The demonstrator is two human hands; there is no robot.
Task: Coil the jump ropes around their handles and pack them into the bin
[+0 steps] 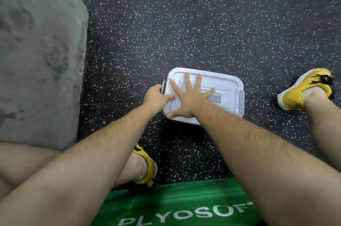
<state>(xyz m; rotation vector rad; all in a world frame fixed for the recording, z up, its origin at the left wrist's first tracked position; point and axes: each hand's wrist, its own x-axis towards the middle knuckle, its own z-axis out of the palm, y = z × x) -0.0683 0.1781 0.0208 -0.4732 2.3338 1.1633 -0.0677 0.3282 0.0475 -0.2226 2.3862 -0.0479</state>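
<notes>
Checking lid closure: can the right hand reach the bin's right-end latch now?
Probably yes: the right hand lies flat on the lid, and bare lid is all that separates it from the right latch.

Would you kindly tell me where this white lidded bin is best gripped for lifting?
Likely at the short ends of the bin, by the left latch and right latch, one hand from each side: the lid lies flat, and the left hand grips its end so.

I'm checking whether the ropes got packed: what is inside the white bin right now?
Its contents are hidden: the white lid covers it fully. The right hand lies flat on the lid, and the left hand grips the end latch.
</notes>
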